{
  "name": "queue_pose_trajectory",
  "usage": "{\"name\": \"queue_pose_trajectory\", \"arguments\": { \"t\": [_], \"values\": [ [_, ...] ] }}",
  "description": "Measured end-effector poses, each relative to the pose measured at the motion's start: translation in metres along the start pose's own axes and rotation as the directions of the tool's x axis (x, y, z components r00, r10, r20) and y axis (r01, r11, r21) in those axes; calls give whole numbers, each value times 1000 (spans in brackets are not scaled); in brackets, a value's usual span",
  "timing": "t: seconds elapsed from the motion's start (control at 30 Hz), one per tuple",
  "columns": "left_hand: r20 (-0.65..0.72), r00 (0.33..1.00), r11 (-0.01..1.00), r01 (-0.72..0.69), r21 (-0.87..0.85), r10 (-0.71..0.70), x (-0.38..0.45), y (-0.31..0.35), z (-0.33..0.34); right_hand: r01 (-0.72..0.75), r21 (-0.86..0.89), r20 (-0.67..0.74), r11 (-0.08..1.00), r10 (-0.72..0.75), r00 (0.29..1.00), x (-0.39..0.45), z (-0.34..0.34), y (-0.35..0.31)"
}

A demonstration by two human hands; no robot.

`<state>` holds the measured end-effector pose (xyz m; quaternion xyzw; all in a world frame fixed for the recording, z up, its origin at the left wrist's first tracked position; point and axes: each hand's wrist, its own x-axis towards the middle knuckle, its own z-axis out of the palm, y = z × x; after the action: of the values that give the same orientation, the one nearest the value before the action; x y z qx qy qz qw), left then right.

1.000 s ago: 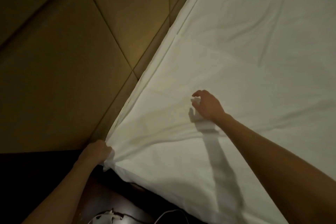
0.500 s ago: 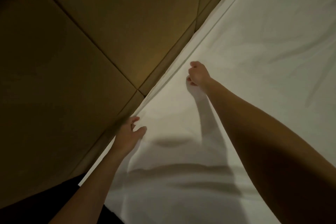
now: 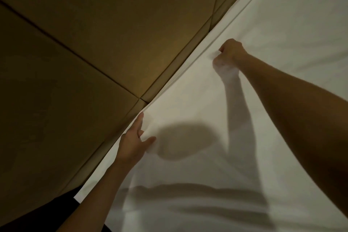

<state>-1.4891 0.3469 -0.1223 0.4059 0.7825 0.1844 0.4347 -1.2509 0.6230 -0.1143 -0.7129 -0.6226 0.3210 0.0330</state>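
The right hand [image 3: 230, 52] is clenched round a bunch of the sheet [image 3: 188, 100] close to the bed's [image 3: 170, 84] far-left edge, knuckles up, arm stretched well forward. The cloth puckers at the fist, which suggests a pull to draw the sheet taut along that edge. The left hand [image 3: 134, 140] sits nearer the person on the same edge. Its forefinger lies straight along the hem, its thumb is spread, and a fold of sheet is caught between thumb and fingers, probably to anchor the near part while the right hand tightens the far part. The white sheet covers the whole bed in view, and a doubled hem line runs beside the edge beyond the right hand. Low wrinkles cross the sheet toward the near edge, so it likely needs more smoothing. Both arms cast soft shadows [image 3: 178, 141] on the cloth. Tan padded panels [image 3: 113, 34] with dark seams stand tight against the bed's edge, leaving little room for tucking. No brand, label or writing shows anywhere.
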Motion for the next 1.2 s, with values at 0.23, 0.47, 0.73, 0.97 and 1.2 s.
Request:
{"name": "queue_pose_trajectory", "arguments": {
  "t": [0.23,0.47,0.73,0.97,1.2],
  "values": [
    [-148,986,996,-79,-31,73,-14,6,1,-5,317,-61,948,26,998,20,6,-8],
    [-355,935,984,53,170,11,-13,0,-11,138,466,-233,874,-29,972,31,10,-28],
    [-319,944,963,7,268,82,-46,-24,-13,372,545,-285,752,-251,925,-11,41,-8],
    [-300,952,869,91,487,69,-49,-40,-31,446,-278,-47,851,-475,879,-127,101,27],
    [-358,933,970,111,216,-28,-66,-44,-21,408,-344,62,846,-413,909,-274,159,61]
  ]
}}
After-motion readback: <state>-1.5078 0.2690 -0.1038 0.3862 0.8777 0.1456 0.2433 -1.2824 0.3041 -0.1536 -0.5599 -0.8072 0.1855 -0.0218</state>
